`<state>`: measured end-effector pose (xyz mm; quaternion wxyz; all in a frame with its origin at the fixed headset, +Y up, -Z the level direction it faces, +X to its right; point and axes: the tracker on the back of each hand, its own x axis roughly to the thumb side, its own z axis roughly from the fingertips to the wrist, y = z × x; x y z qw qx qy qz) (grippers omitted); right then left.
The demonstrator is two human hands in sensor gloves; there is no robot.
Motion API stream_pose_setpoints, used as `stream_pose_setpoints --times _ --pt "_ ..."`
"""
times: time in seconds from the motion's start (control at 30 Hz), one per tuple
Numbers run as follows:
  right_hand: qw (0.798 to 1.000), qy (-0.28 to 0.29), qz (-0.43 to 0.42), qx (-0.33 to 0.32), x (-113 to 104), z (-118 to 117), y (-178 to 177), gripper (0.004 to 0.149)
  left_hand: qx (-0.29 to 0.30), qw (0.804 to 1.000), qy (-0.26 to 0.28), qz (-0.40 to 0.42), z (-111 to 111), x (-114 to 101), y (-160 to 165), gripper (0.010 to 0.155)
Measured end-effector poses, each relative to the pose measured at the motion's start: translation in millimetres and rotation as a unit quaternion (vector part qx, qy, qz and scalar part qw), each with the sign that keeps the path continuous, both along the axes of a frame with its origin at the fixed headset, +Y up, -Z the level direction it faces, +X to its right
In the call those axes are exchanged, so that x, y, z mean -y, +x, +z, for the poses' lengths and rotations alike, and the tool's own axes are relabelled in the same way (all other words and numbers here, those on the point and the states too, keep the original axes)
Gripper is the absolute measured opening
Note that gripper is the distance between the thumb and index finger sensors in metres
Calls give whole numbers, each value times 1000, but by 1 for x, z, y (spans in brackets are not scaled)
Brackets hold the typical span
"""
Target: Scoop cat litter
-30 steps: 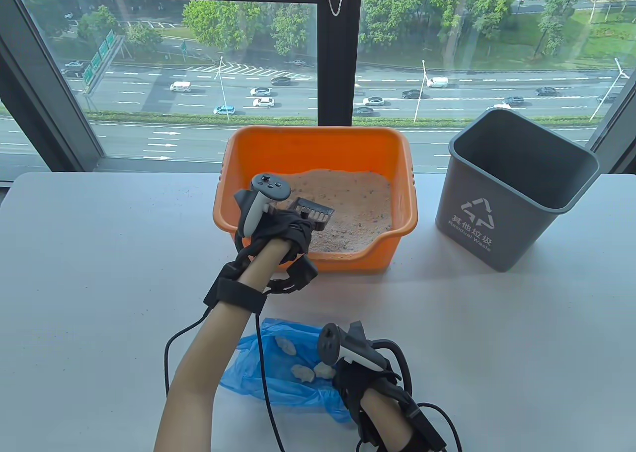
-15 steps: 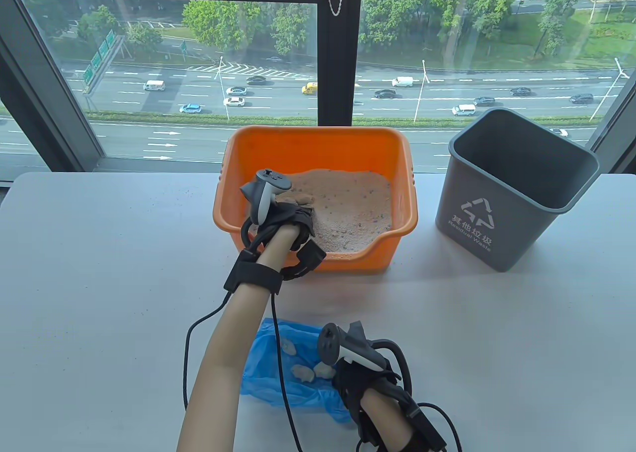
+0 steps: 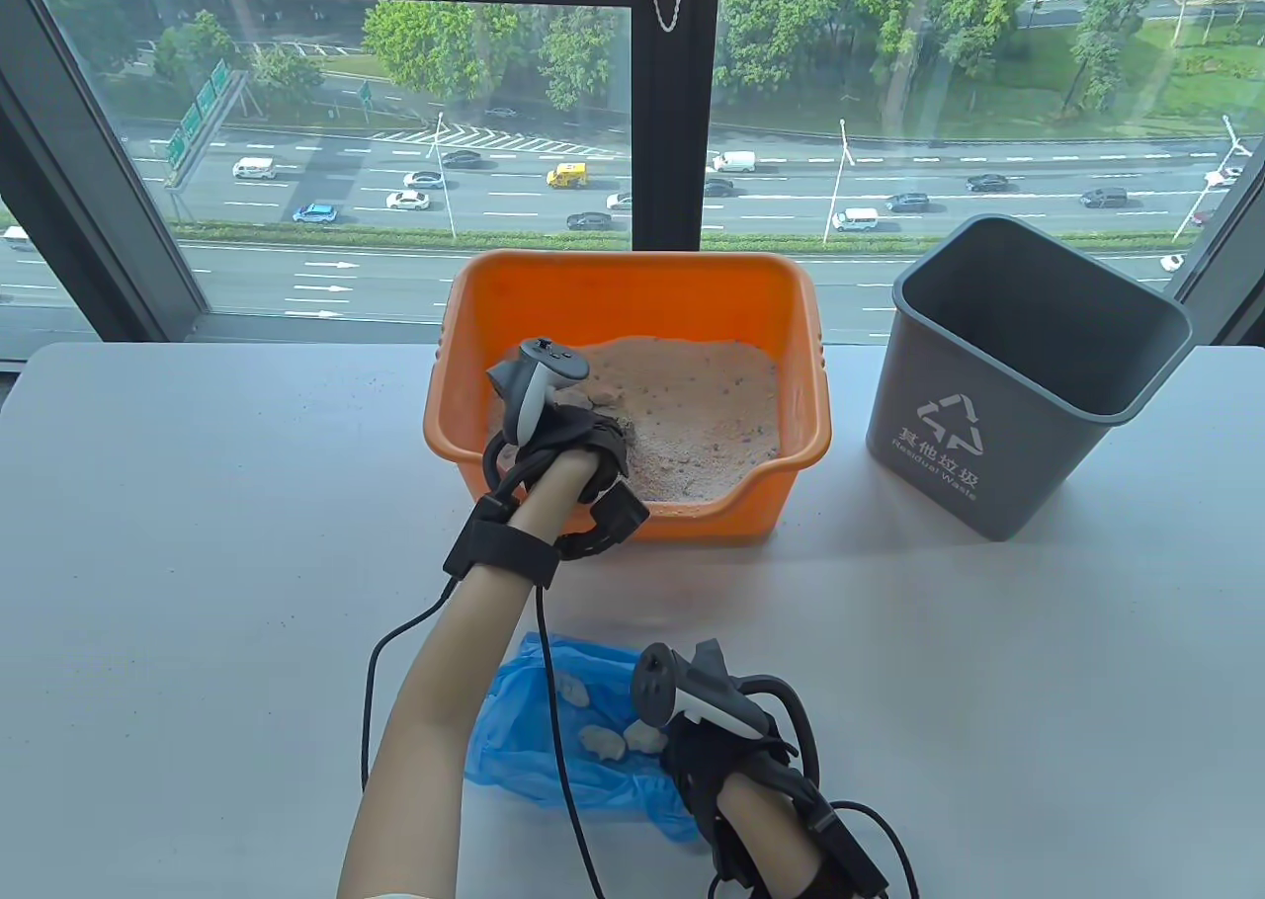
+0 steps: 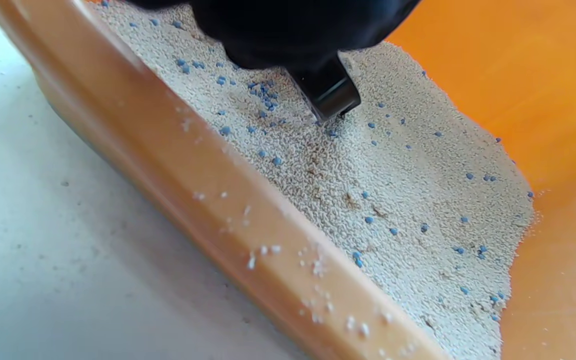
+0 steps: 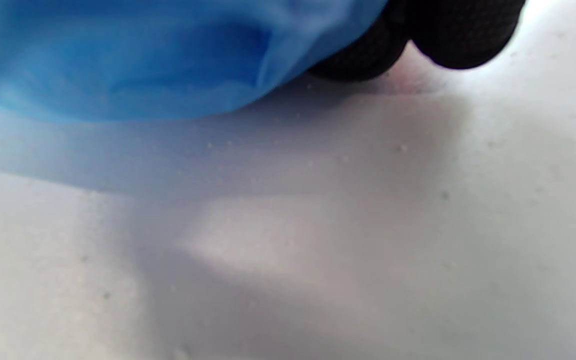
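An orange litter box (image 3: 632, 286) holds pale, blue-speckled cat litter (image 3: 692, 405) (image 4: 393, 190). My left hand (image 3: 573, 435) is inside the box at its near left and grips the dark scoop; the scoop's head is buried in the litter, with only a dark stub of the scoop (image 4: 328, 92) showing under my fingers. My right hand (image 3: 721, 751) rests near the table's front edge and holds the rim of a blue plastic bag (image 3: 563, 741) (image 5: 143, 55). Three whitish clumps (image 3: 603, 741) lie on the bag.
A grey waste bin (image 3: 1018, 385) with a recycling mark stands to the right of the box. The white table (image 3: 198, 543) runs up to a window at the back. Glove cables (image 3: 553, 701) trail across the bag.
The scoop's slotted head, lifted above the litter a second ago, has been pushed down into it and is now hidden. My left hand moved forward and down. The right hand stayed put.
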<state>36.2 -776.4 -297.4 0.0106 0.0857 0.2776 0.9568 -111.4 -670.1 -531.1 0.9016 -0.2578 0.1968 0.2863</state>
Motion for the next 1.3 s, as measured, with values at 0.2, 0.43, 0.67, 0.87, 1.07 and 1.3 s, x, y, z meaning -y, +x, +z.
stream_pose_setpoints --times 0.2,0.43,0.67,0.87,1.07,1.3 --pt "1000 0 0 0 0 0 0 72 -13 999 35 -29 -21 10 16 66" --pt "1000 -1 -2 0 0 0 0 72 -46 995 68 49 -30 34 11 66" --pt "1000 0 -3 0 1 0 0 72 -48 979 174 96 -9 15 8 64" --pt "1000 1 0 -1 0 0 1 72 1 958 205 201 6 7 10 65" --pt "1000 1 0 0 0 0 0 72 32 961 223 159 11 -3 11 65" --pt "1000 1 -1 0 0 0 1 72 -22 939 261 221 13 1 11 65"
